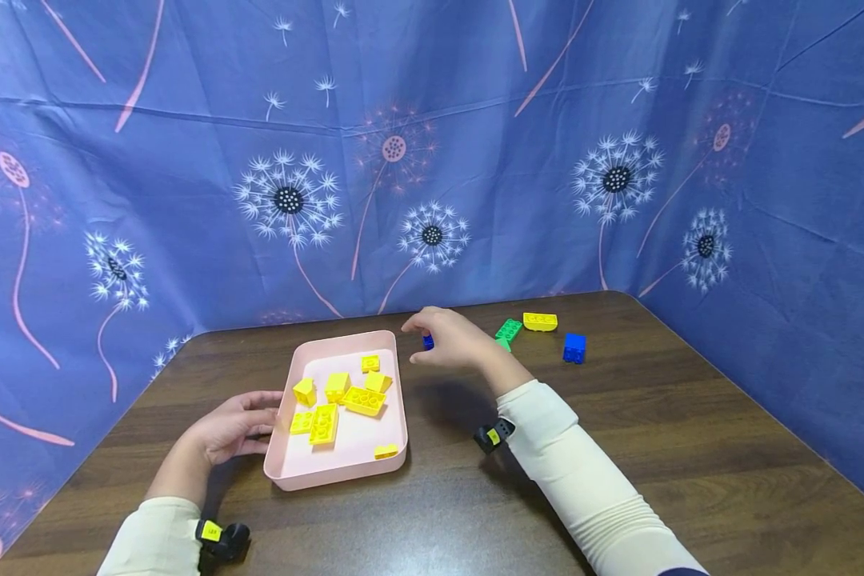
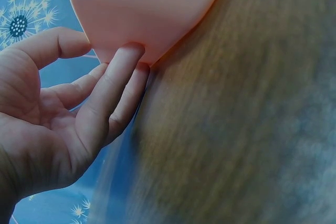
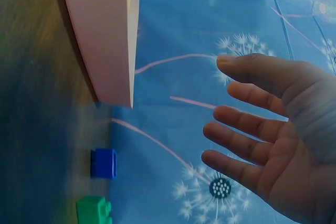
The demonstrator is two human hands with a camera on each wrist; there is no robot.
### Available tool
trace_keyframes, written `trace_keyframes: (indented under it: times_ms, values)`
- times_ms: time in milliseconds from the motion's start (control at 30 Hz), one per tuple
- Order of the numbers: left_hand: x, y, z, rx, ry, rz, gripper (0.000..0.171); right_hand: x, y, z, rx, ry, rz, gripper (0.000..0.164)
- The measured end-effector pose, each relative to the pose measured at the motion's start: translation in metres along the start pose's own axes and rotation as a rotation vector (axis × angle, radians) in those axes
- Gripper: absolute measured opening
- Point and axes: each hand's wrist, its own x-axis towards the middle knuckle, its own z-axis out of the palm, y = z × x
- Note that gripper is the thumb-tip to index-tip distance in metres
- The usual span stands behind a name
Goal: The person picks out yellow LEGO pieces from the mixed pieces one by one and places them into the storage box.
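Note:
A pink tray [image 1: 338, 478] stands on the table with several yellow toy bricks [image 1: 364, 402] lying in it. At its left side is my left hand [image 1: 234, 428], its fingertips against the outer wall of the tray [image 2: 147, 9], as the left wrist view shows up close. My right hand [image 1: 450, 340] hovers just right of the tray's far end. Nothing is between its spread, relaxed fingers in the right wrist view. A blue brick [image 1: 428, 342] shows partly from behind that hand; the right wrist view has a blue brick [image 3: 104, 163] near the tray's corner.
Farther right on the brown table [image 1: 655, 416] lie a green brick [image 1: 508, 330], a yellow curved brick [image 1: 540, 322] and another blue brick [image 1: 574, 348]. More green shows beside the right wrist. A blue dandelion-print cloth [image 1: 432, 160] hangs behind the table and along its right side.

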Motion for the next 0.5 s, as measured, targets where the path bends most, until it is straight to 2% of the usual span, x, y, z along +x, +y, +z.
trace_keyframes:
  times_ms: [233,500]
  values:
    - [-0.001,-0.001,0.000,0.001,-0.014,0.010,0.069,-0.009,0.012,-0.013,0.004,0.019,0.054,0.048]
    - [-0.001,-0.001,0.000,0.001,-0.012,0.006,0.069,-0.020,0.038,-0.015,0.004,0.041,0.100,0.050]
